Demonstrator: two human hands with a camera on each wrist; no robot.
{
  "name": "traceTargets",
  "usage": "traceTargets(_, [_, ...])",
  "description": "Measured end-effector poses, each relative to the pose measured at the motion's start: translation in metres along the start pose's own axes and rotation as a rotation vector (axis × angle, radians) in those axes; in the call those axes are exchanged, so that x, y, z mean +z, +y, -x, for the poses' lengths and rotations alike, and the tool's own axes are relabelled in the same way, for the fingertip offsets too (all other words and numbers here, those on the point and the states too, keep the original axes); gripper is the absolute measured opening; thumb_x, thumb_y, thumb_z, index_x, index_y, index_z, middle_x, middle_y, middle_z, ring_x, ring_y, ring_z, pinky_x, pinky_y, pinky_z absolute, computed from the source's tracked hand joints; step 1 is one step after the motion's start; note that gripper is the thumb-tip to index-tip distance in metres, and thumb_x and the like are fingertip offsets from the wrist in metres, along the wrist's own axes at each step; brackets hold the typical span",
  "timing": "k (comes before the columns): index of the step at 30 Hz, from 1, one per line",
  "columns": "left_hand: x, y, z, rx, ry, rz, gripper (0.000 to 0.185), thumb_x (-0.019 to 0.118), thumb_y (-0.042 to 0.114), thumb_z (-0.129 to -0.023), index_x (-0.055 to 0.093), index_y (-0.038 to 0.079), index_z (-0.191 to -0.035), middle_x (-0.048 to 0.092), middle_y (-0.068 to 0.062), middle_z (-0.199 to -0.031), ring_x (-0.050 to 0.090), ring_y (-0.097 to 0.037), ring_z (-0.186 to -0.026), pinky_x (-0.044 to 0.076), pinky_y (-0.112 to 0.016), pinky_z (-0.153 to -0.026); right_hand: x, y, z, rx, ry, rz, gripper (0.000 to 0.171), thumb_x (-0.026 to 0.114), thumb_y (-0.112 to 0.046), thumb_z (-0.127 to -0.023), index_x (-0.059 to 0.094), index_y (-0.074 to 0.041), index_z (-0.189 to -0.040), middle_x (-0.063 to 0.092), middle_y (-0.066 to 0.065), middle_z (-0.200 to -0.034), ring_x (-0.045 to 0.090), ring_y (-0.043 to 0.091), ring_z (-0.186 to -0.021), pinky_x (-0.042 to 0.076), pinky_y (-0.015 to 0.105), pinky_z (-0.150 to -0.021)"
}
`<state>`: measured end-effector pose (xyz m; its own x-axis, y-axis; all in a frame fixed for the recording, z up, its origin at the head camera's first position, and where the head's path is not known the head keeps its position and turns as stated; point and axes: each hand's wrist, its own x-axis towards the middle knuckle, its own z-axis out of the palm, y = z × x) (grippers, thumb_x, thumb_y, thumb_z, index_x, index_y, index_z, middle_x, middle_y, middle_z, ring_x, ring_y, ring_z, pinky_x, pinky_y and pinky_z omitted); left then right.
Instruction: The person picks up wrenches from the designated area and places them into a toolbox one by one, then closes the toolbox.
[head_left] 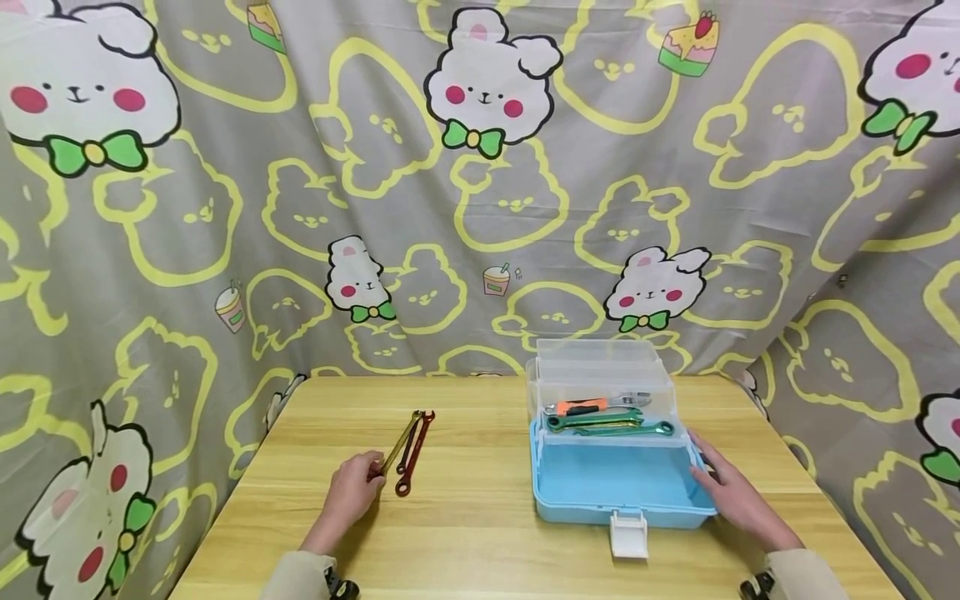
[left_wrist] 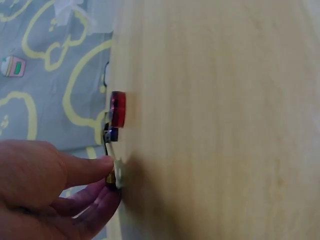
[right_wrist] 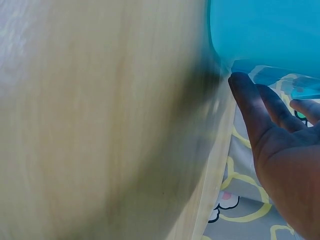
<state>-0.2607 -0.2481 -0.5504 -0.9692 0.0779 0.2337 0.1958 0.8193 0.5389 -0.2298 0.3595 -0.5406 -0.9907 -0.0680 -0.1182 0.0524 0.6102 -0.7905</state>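
On the left of the table, my left hand [head_left: 352, 490] pinches the near end of a gold wrench [head_left: 399, 447] between thumb and fingers. In the left wrist view, this gold wrench [left_wrist: 110, 180] shows at the fingertips, close to the tabletop. A dark wrench [head_left: 409, 450] and a red wrench [head_left: 418, 454] lie just right of it. My right hand [head_left: 738, 500] touches the right side of a light blue toolbox [head_left: 622, 475] with its fingers extended. In the right wrist view, straight fingers [right_wrist: 247, 100] rest near the lower edge of the box wall.
The toolbox's clear lid [head_left: 603, 358] is raised. Its upper tray holds an orange-and-black-handled adjustable wrench [head_left: 592, 406] and several green and gold wrenches [head_left: 600, 423]. A white latch [head_left: 628, 535] hangs at the front. A patterned curtain [head_left: 480, 217] stands behind the wooden table [head_left: 480, 533].
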Motion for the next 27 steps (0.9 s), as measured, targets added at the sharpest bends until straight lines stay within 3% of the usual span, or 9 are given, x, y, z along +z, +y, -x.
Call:
traceTargets(3, [-0.003,-0.001,-0.002,-0.035,-0.052,0.079,0.034,0.071,-0.008,-0.090,0.068,-0.011,-0.124,0.073,-0.019,-0.103,0.071,-0.032,-0.096,0.059,-0.045,-0.080,0.000,0.000,0.000,0.002,0.000,0.003,0.072,0.045,-0.026,-0.112,0.001,-0.010,-0.167,-0.001,0.040,-0.165,0.003,0.066,-0.147,0.012,0.080,-0.114])
traceTargets(7, [-0.007,-0.005,-0.003,-0.179,-0.131,0.343,0.036,0.068,-0.005,-0.094,0.065,-0.010,-0.129,0.071,-0.020,-0.113,0.067,-0.025,-0.098,0.057,-0.032,-0.076,0.000,0.001,0.000,0.008,0.001,0.011,0.072,0.045,-0.028,-0.112,0.001,-0.011,-0.167,0.000,0.040,-0.164,0.004,0.066,-0.147,0.012,0.080,-0.114])
traceTargets(11, [-0.010,-0.010,-0.004,-0.312,-0.158,0.560,0.039,0.070,-0.001,-0.093,0.065,-0.008,-0.131,0.069,-0.019,-0.112,0.062,-0.020,-0.093,0.053,-0.028,-0.074,0.000,0.001,0.000,0.012,-0.003,0.008,0.073,0.044,-0.030,-0.112,0.000,-0.012,-0.167,0.000,0.039,-0.165,0.004,0.066,-0.147,0.013,0.080,-0.114])
traceTargets(22, [-0.009,-0.018,-0.005,-0.379,-0.186,0.704,0.043,0.071,0.005,-0.095,0.062,-0.004,-0.137,0.068,-0.020,-0.117,0.065,-0.022,-0.099,0.056,-0.029,-0.081,0.000,0.001,0.000,-0.005,0.002,-0.006,0.072,0.046,-0.027,-0.112,0.002,-0.009,-0.167,0.000,0.040,-0.165,0.003,0.066,-0.147,0.012,0.080,-0.114])
traceTargets(27, [-0.011,-0.022,-0.003,-0.360,-0.195,0.770,0.043,0.066,0.004,-0.099,0.059,-0.008,-0.139,0.064,-0.024,-0.130,0.063,-0.022,-0.110,0.056,-0.025,-0.088,0.000,0.001,0.000,-0.008,0.002,0.000,0.072,0.046,-0.025,-0.112,0.002,-0.009,-0.167,0.000,0.040,-0.165,0.003,0.066,-0.147,0.012,0.081,-0.114])
